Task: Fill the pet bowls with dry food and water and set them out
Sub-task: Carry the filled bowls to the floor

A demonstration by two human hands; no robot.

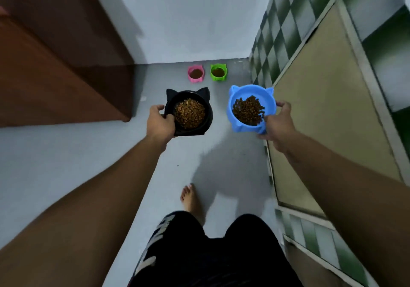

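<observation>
My left hand (159, 124) grips the near left rim of a black cat-eared bowl (170, 100) heaped with brown dry food, held in the air above the floor. My right hand (278, 123) holds a blue cat-eared bowl (238, 93) by its right rim; it also carries dry food and tilts slightly toward me. On the floor by the far wall stand a pink bowl (190, 74) and, to its right, a green bowl (223, 74), each with brown contents inside.
A brown wooden cabinet (66, 75) fills the left side. A door (328, 109) set in a green checkered tiled wall runs along the right. Grey floor (124, 164) stretches between them. My bare foot (189, 198) and black shorts are below.
</observation>
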